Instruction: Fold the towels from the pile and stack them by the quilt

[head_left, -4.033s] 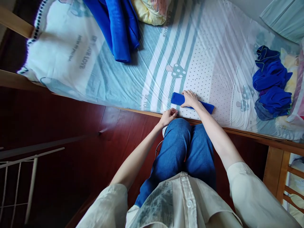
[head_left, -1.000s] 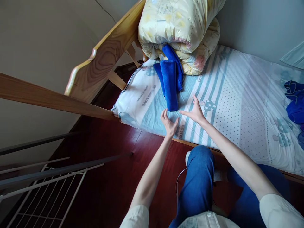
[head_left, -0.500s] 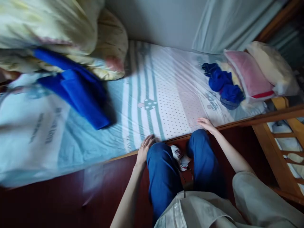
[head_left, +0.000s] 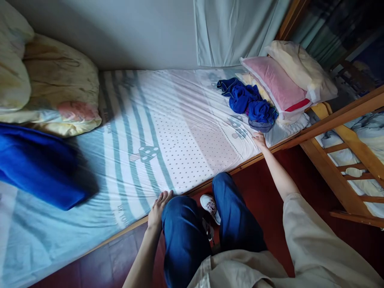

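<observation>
My left hand (head_left: 159,208) lies on the near edge of the bed sheet (head_left: 186,164), its fingers extended and nothing in them. My right hand (head_left: 259,139) is farther right at the mattress edge, just below a crumpled heap of blue clothes (head_left: 253,102). Its fingers look loosely spread, with no object in them; whether they touch the heap I cannot tell. Another blue cloth (head_left: 39,168) lies on the sheet at the left, its end cut off by the frame.
A bulky yellowish quilt (head_left: 63,84) sits at the far left against the wall. Right of the clothes are a pink pillow (head_left: 277,86) and a cream pillow (head_left: 303,72). A wooden rail (head_left: 345,118) and a slatted wooden frame (head_left: 339,176) stand at the right. A curtain (head_left: 225,32) hangs behind.
The view has swung to the right. My right hand has moved right along the bed edge towards the crumpled blue clothes. My left hand stays on the mattress edge beside my knee.
</observation>
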Motion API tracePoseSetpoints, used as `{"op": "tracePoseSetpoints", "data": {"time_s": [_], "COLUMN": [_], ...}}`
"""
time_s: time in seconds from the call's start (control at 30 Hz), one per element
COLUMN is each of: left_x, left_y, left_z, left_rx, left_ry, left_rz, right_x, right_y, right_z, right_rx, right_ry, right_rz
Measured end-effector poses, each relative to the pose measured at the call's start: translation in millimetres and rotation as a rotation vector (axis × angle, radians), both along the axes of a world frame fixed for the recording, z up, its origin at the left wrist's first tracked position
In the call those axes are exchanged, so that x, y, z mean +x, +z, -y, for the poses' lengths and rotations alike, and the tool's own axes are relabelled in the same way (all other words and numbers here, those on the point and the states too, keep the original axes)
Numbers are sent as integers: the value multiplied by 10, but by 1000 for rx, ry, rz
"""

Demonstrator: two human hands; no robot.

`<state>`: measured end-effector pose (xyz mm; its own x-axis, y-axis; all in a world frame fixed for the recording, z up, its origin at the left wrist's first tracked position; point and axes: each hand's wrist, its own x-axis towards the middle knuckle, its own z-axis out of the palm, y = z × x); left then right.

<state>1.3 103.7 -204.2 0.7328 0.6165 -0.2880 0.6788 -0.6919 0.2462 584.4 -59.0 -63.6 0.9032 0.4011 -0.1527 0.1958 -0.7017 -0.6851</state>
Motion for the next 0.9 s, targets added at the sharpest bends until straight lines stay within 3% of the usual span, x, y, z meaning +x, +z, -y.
{"op": "tracePoseSetpoints", "data": {"time_s": [0.2,0.33,0.47,0.63,0.73,0.8,0.9], "left_x": [-27,-44,-68,-84,-47,25,210], "left_y": [-38,-24,-93,-192,-167,-73,218], "left_z": [-23,-15,-18,-45,-66,-80,-105], "left_rx": [-22,14,77,87,60,30,-29], "left_ry": [28,17,3,20,18,9,7], "left_rz": [-94,-76,-17,12,-1,-28,-113], "right_x": [655,886,1042,1050,1065,1124,1194], "right_y": [150,216,264,357,553,820,1442], "right_z": [-248,-457,-666,-730,-639,-563,-455], "right_rx": [-337,-569,-663,-503,-330,-208,-12], "right_ry": [97,145,175,122,112,99,109], "right_rz": [253,326,356,406,509,580,673]}}
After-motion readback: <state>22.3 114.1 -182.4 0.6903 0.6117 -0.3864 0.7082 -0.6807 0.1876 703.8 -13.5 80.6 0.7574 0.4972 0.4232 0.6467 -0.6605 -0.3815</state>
